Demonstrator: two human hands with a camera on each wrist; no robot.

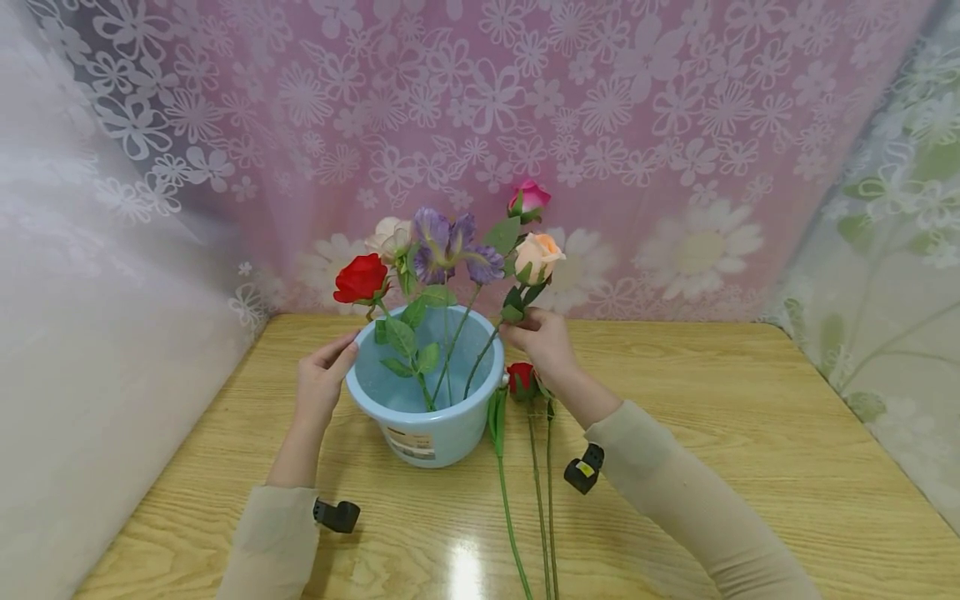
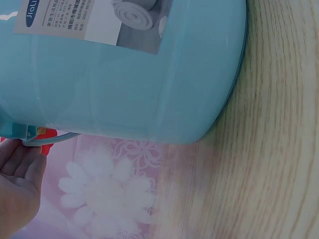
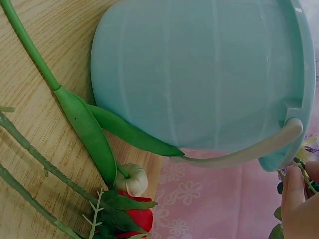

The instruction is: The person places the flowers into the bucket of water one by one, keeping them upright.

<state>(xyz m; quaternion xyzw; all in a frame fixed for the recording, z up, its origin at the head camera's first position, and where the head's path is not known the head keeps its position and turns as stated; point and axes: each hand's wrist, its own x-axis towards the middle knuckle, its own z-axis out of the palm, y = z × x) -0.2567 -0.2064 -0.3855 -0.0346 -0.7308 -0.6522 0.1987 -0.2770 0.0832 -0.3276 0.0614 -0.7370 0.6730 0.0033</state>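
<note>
Light blue round plastic bucket [image 1: 467, 440] upright on the wood-grain table [image 1: 690, 400], printed paper label [image 1: 412, 444] facing the wearer. Left hand [image 1: 322, 371] has thumb and fingers gripping its left rim, by the handle mount. Right hand [image 1: 547, 346] at the right rim, fingers pinching a thin green leafy stem just below the peach fabric rose [image 1: 536, 257]; that rose leans out over the rim, stem end inside the bucket. Bright pink rose [image 1: 529, 200] sits above it, stem partly hidden, can't trace it.

Also in the bucket: red rose [image 1: 362, 278] leaning left, cream-white flower [image 1: 390, 239] behind it, purple iris [image 1: 446, 246] in the middle.

In the way: right side is crowded. Second red rose [image 3: 135, 215] and white tulip [image 3: 133, 180] lie beside the bucket, stems toward the wearer; tulip leaf tip reaches the pale bucket handle [image 3: 249, 152], which hangs down toward the back. Third lying stem [image 1: 551, 492], bloom hidden. Right forearm passes just beside these. Pink floral curtain [image 1: 600, 108] close behind the table
</note>
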